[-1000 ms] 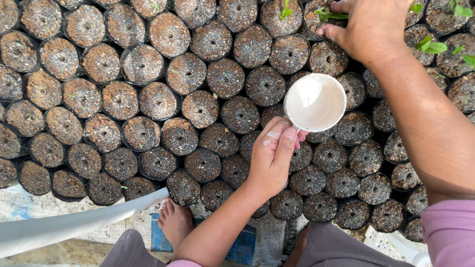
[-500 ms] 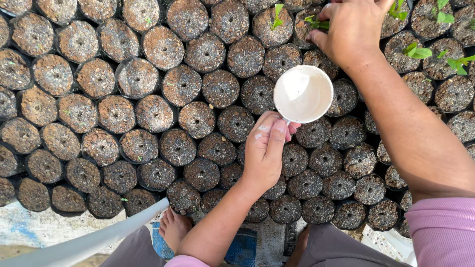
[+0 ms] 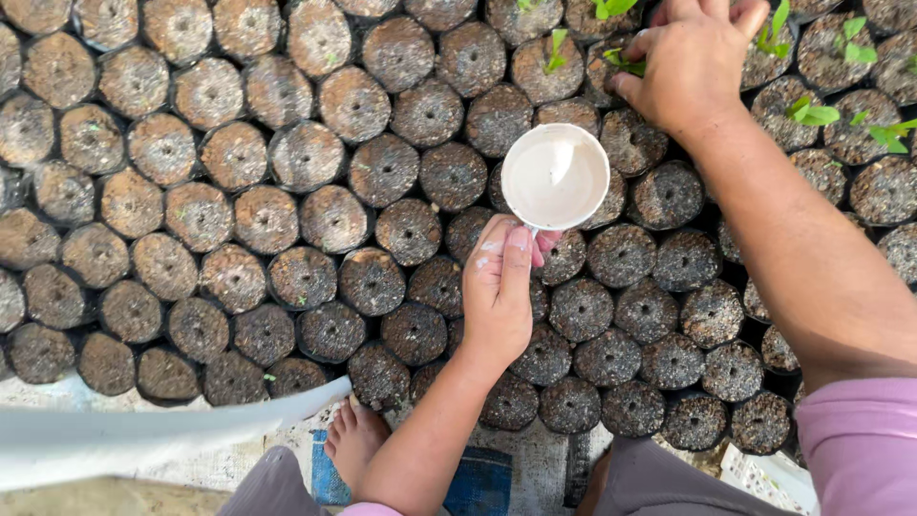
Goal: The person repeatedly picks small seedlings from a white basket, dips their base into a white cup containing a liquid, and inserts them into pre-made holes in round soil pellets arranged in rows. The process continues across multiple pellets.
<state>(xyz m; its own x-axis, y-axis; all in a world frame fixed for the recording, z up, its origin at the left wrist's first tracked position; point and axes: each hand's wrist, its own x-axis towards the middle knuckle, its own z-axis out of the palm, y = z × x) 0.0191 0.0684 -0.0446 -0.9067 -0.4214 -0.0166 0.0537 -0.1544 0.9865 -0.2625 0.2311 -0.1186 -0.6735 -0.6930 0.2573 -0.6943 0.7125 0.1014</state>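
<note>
My left hand (image 3: pixel 501 291) holds a small white cup (image 3: pixel 555 176) by its near side, level above the rows of soil-filled nursery bags (image 3: pixel 315 220). The cup's inside looks white and holds nothing I can make out. My right hand (image 3: pixel 690 59) reaches to the far right, fingers curled down onto a soil bag among small green seedlings (image 3: pixel 626 63). What the fingers hold cannot be seen.
Round dark soil bags with a hole in the middle cover the ground in tight rows. Bags at the upper right carry green seedlings (image 3: pixel 864 124). My bare foot (image 3: pixel 355 440) rests at the near edge, next to a pale strip (image 3: pixel 143 440).
The view has shifted so both hands and the cup sit slightly lower and further left in frame. The cup stays in my left hand; my right hand stays at the seedlings.
</note>
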